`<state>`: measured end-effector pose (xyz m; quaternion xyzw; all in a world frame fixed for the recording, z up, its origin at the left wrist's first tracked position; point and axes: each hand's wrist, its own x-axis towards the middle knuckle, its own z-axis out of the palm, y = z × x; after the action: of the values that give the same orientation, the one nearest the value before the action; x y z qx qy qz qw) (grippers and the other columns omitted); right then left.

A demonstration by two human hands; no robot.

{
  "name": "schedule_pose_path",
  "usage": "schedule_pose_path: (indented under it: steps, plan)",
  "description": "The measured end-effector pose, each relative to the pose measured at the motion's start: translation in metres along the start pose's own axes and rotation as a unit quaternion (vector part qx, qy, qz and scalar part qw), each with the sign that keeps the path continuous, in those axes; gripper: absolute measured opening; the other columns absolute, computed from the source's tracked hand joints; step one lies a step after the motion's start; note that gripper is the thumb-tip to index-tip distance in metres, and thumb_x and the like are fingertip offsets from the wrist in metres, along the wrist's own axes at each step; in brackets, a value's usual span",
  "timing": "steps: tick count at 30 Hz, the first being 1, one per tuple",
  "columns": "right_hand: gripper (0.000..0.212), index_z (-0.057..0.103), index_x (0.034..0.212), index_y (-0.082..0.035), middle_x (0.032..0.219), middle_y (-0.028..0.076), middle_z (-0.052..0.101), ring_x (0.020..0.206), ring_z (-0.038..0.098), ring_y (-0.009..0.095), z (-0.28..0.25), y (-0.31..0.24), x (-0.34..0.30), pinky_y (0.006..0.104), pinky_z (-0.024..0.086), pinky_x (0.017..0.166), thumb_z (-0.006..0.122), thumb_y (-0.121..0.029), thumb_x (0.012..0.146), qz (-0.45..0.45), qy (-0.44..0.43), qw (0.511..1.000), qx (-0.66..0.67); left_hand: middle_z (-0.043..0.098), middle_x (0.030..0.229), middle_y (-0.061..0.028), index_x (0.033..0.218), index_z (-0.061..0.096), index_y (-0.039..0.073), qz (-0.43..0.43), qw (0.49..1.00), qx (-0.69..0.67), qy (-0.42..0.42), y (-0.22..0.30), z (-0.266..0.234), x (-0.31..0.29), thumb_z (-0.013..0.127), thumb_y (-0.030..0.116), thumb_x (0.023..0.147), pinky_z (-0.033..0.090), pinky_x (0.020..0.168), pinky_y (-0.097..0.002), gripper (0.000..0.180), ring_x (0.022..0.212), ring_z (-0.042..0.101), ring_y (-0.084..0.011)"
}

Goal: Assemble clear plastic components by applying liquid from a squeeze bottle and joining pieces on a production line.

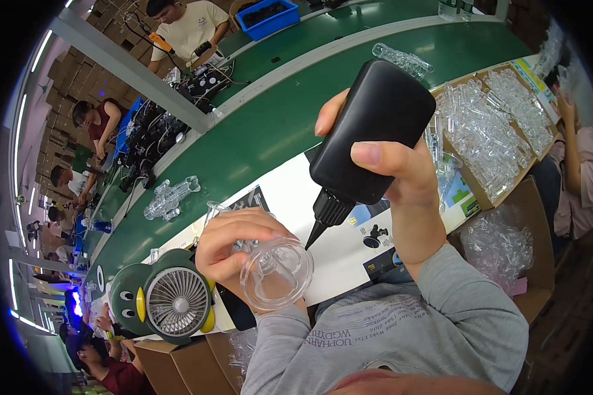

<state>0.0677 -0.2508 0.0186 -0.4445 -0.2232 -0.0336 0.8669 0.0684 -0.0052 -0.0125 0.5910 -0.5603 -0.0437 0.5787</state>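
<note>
In my left hand (225, 245) is a clear plastic part (277, 271) with a wide round flange. Its open end is turned toward me, and my fingers hide some of its far side. My right hand (402, 174) grips a black squeeze bottle (374, 128), tipped nozzle-down. The thin black nozzle (323, 216) points at the flange's right edge; whether it touches, I cannot tell. Beyond my left hand, another clear plastic fitting (171, 197) lies on the green bench.
A penguin-shaped fan (165, 296) stands left of my left hand. To the right are a cardboard tray (484, 135) of clear fittings and a carton (540, 263) with clear bags. Printed sheets (339, 257) cover the near bench (270, 148). Co-workers sit along the far side.
</note>
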Motion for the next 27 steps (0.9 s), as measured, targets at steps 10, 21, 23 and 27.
schedule_pose_path:
  steps: [10,21,23,27]
  plan:
    - [0.041,0.050,0.093,0.001,0.086,0.015,0.060,0.067,0.059,0.014,0.0000,0.0014,0.0013,0.0237,0.051,0.058,0.066,-0.020,0.060,0.002,-0.001,1.000,0.000,0.062,0.088,-0.0259,0.099,0.057,-0.010,-0.010,0.999,0.019,-0.041,0.0036,-0.0011,0.0060,0.052,0.023,0.088,0.049,0.071,-0.0382,0.036,0.080,0.064,-0.0354]
    - [0.040,0.050,0.092,0.000,0.086,0.015,0.059,0.067,0.058,0.014,0.0005,0.0016,0.0001,0.0243,0.051,0.058,0.065,-0.020,0.061,-0.002,-0.004,1.000,0.008,0.062,0.090,-0.0257,0.098,0.057,-0.011,-0.025,0.997,0.012,-0.074,0.0035,-0.0015,0.0083,0.053,0.024,0.088,0.048,0.070,-0.0373,0.037,0.081,0.063,-0.0349]
    - [0.039,0.050,0.092,0.000,0.086,0.015,0.059,0.067,0.058,0.015,0.0009,0.0012,-0.0002,0.0244,0.051,0.058,0.065,-0.019,0.061,0.007,-0.008,1.000,0.013,0.062,0.090,-0.0257,0.098,0.057,-0.012,-0.035,0.995,0.019,-0.087,0.0062,-0.0015,0.0102,0.053,0.024,0.088,0.048,0.070,-0.0373,0.038,0.082,0.063,-0.0350]
    - [0.040,0.050,0.092,0.000,0.086,0.015,0.059,0.068,0.059,0.015,0.0016,-0.0004,-0.0008,0.0245,0.051,0.059,0.065,-0.020,0.061,0.004,-0.005,1.000,0.008,0.062,0.091,-0.0254,0.097,0.057,-0.012,-0.035,0.996,0.013,-0.085,0.0051,-0.0006,0.0102,0.053,0.024,0.088,0.048,0.070,-0.0373,0.037,0.082,0.063,-0.0347]
